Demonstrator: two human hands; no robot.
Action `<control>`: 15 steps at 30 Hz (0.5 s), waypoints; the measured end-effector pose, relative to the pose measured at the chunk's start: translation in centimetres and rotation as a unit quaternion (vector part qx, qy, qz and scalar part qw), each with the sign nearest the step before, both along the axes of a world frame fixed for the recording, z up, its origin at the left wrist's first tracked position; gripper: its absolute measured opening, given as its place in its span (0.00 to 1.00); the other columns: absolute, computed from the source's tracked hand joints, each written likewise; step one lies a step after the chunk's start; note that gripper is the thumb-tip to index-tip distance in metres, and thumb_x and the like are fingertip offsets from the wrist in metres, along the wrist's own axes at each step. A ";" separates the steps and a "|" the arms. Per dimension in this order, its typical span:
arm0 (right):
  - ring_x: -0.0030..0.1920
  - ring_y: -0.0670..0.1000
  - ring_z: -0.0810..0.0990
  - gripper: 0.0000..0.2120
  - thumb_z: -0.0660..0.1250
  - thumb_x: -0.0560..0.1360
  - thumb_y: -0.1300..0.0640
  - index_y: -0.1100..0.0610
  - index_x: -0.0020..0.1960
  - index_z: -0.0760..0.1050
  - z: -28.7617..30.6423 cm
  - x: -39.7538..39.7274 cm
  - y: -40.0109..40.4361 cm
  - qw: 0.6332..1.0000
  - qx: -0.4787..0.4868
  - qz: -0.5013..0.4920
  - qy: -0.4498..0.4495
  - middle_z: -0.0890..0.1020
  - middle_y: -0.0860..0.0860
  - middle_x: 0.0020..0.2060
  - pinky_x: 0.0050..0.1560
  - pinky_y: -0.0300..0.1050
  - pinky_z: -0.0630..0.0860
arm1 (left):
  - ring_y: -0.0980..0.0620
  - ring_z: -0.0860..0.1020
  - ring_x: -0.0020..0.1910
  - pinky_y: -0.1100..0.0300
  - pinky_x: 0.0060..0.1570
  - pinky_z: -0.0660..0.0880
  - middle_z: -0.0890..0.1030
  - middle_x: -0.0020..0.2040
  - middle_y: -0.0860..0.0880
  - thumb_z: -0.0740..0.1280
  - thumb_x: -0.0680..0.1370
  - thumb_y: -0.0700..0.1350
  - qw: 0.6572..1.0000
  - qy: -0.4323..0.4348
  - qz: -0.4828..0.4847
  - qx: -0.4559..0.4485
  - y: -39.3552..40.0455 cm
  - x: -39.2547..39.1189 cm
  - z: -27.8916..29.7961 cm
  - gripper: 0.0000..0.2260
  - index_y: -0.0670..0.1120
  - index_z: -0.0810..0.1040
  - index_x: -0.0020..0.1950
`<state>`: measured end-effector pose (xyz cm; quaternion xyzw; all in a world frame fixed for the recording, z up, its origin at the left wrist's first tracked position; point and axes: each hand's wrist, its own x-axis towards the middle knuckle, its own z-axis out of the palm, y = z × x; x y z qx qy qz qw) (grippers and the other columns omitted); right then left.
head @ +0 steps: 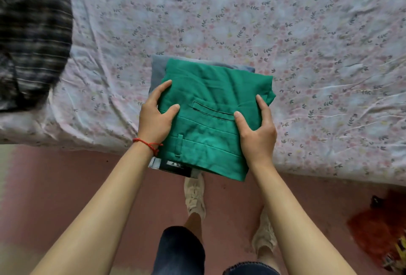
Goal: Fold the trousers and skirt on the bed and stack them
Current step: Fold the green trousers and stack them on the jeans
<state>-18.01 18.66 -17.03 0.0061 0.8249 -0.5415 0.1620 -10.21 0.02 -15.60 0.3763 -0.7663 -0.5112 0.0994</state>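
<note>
1. Your left hand grips the left edge of the folded green trousers, thumb on top near the back pocket, fingers curled along the side.
2. Your right hand holds the right edge the same way, thumb lying on the cloth, forefinger stretched up the side.
3. A red string bracelet circles your left wrist.
4. The trousers sit on top of a folded grey-blue garment at the near edge of the bed, which wears a floral sheet.
5. A dark striped cloth lies far left on the bed.
6. Below, the floor is reddish, with an orange object at far right.
</note>
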 end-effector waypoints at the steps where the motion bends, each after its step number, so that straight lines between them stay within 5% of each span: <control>1: 0.65 0.47 0.71 0.28 0.71 0.71 0.54 0.53 0.69 0.66 -0.6 -0.1 -1.3 1.000 0.000 0.001 -0.007 0.72 0.49 0.66 0.66 0.43 0.67 | 0.58 0.72 0.59 0.72 0.58 0.70 0.72 0.60 0.54 0.66 0.73 0.34 1.000 -0.003 -0.001 0.001 -1.4 -0.1 -0.5 0.22 0.47 0.70 0.66; 4: 0.65 0.45 0.69 0.28 0.70 0.73 0.55 0.54 0.70 0.65 -2.9 -0.5 -4.3 0.999 -0.003 0.002 -0.048 0.70 0.49 0.67 0.59 0.27 0.64 | 0.58 0.71 0.58 0.68 0.58 0.71 0.72 0.60 0.53 0.65 0.74 0.33 1.000 -0.021 0.008 0.022 -4.7 -0.5 -3.0 0.22 0.45 0.70 0.67; 7: 0.60 0.41 0.66 0.28 0.69 0.73 0.58 0.55 0.71 0.63 -5.0 -0.3 -5.5 0.996 0.005 0.011 -0.089 0.69 0.47 0.65 0.50 0.16 0.61 | 0.56 0.69 0.60 0.54 0.65 0.69 0.73 0.63 0.46 0.63 0.75 0.33 0.996 -0.071 0.028 0.055 -6.5 0.1 -6.2 0.21 0.43 0.69 0.67; 11: 0.62 0.40 0.66 0.31 0.69 0.73 0.58 0.49 0.72 0.60 -6.3 1.0 -4.7 0.993 0.014 0.026 -0.112 0.67 0.44 0.66 0.58 0.27 0.64 | 0.54 0.69 0.63 0.61 0.62 0.67 0.71 0.66 0.47 0.64 0.76 0.39 0.992 -0.098 0.010 0.083 -6.3 1.8 -7.8 0.22 0.47 0.66 0.70; 15: 0.62 0.39 0.66 0.32 0.68 0.73 0.57 0.46 0.72 0.57 -6.0 2.7 -3.6 0.990 0.027 0.064 -0.127 0.65 0.39 0.63 0.61 0.35 0.65 | 0.57 0.66 0.65 0.63 0.64 0.63 0.67 0.69 0.52 0.67 0.75 0.41 0.984 -0.127 -0.120 0.027 -5.6 3.7 -7.5 0.28 0.53 0.61 0.72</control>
